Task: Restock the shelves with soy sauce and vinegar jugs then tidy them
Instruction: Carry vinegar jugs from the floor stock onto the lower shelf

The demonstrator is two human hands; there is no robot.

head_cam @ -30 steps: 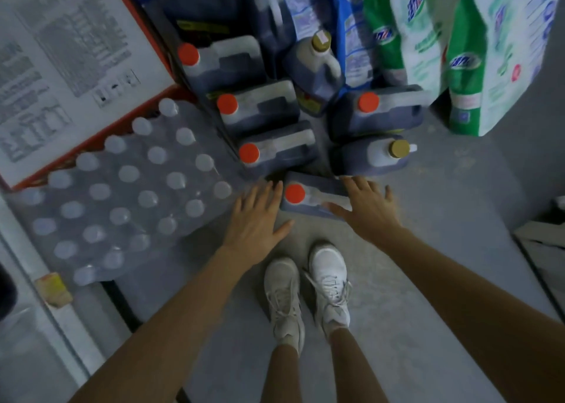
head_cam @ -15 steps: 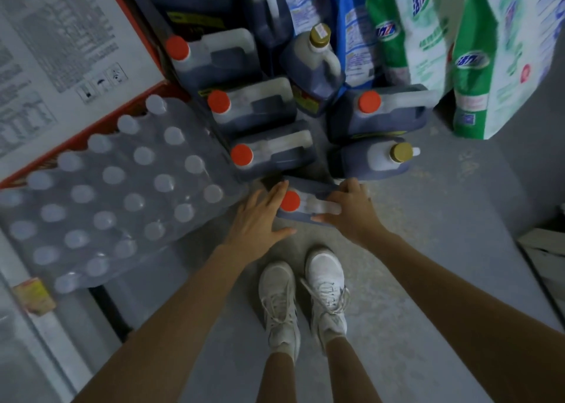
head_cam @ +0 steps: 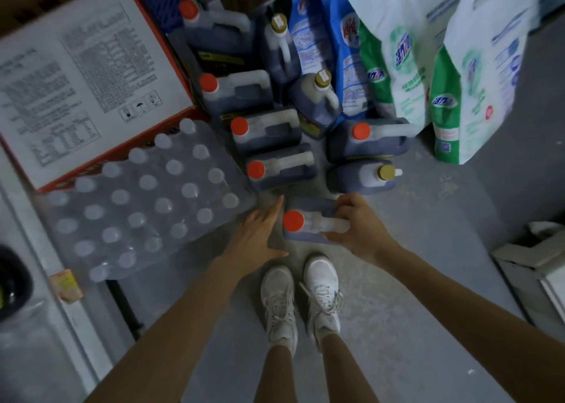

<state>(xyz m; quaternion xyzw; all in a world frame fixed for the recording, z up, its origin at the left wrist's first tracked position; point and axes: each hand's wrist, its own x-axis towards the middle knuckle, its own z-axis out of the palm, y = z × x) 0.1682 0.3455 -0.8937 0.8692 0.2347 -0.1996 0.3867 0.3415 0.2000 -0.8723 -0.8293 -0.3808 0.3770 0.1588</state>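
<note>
Several dark jugs [head_cam: 275,167] crowd the floor [head_cam: 428,249] just beyond the nearest jug [head_cam: 308,208]. The right hand [head_cam: 359,228] curls round its handle [head_cam: 328,225]; the left hand [head_cam: 256,234] lies open beside it, so a one-handed lift may slip or knock neighbours.

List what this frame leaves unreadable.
- Shelves: none in the head view.
- Nearest jug: label out of sight from above; soy sauce or vinegar unknown.
- Right hand: fingertips hidden behind the handle.
- Left hand: contact with jug unclear.
- Carton print: blurred.

2 white lace-up sneakers [head_cam: 279,301], maybe socks [head_cam: 286,346]
</note>
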